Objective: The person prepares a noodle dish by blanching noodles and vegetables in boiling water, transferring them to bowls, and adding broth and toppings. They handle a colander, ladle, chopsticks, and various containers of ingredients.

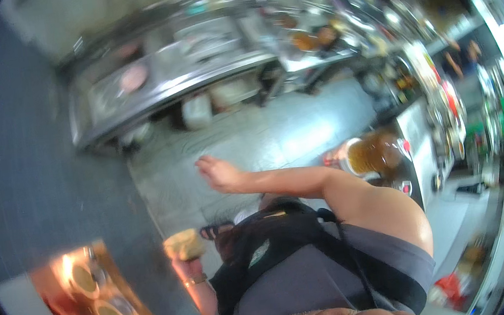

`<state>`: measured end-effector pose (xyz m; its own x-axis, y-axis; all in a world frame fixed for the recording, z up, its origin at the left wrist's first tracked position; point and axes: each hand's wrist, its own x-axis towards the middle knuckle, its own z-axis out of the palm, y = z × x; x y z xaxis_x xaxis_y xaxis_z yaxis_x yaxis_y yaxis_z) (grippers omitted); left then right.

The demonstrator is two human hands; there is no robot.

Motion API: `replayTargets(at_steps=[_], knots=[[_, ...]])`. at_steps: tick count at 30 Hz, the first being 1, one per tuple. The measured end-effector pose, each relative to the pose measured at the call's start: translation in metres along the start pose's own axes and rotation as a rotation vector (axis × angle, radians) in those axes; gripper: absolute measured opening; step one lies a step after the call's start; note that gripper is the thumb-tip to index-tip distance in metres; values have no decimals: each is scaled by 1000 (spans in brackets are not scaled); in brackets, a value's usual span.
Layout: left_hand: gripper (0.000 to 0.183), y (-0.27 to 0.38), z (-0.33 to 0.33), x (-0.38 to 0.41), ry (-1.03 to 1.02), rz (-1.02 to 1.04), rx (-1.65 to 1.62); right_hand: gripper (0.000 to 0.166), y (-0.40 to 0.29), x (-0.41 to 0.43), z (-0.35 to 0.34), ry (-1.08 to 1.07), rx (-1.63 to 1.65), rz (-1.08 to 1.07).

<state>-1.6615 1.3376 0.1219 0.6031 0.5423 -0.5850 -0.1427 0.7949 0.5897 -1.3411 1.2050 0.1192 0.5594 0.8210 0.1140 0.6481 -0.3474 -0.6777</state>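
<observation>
A pale yellow lump (184,245), perhaps a folded cloth, rests in my left hand (192,266), low beside my body. Blur hides its exact material, and most of the fingers are behind it. A bracelet (195,281) circles that wrist. My right arm reaches across in front of me, with my right hand (222,174) over the grey tiled floor (177,166). Nothing shows in that hand; its fingers look loosely extended, though blurred. I wear a black apron (289,233) over a grey shirt.
Ahead stands a steel sink counter (167,83) holding a pink item (134,76). Bowls and pans crowd the steel table (316,62) beside it. A large oil jug (374,152) stands at right. Lower left is a lit wooden unit (121,287). Another person (457,59) is far right.
</observation>
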Motion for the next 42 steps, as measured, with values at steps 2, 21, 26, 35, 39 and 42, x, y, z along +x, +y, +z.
replayTargets(at_steps=[2,21,26,35,39,42], knots=[[40,-68,128,31,-273,-139,-33,50,15,-23,-74,294,-45,-39],[58,-499,740,146,-993,-1129,243,55,368,-244,-477,970,1470,580],[53,-633,873,114,-1034,-1171,771,51,492,-264,-541,1443,1377,719],[37,-877,995,44,-1324,-1087,1099,32,512,-472,-603,1925,1008,1047],[63,-1051,1028,-9,-2267,222,1340,33,507,-527,-561,2311,1080,1112],[79,-1194,1034,-52,-2545,852,1175,29,532,-552,-561,2371,1161,1192]])
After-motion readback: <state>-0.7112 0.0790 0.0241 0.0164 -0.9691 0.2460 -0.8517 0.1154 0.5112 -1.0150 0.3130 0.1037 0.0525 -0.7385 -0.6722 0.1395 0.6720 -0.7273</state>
